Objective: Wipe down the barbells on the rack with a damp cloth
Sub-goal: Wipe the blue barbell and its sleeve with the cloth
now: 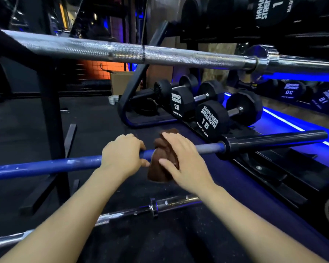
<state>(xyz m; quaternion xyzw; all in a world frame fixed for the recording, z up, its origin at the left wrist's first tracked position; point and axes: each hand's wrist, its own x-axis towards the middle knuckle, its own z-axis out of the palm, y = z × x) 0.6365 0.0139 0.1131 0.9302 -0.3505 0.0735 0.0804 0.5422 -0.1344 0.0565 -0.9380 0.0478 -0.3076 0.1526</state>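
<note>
At the rack's middle level, your left hand (124,154) grips the blue barbell (46,167) while your right hand (180,161) presses the brown cloth (162,164) around it; loosen that grip and the bar may roll, letting the cloth drop.

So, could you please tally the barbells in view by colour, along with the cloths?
Silver barbells: 2, the top one and the lowest one
Blue barbells: 1
Brown cloths: 1
Total: 4
</note>
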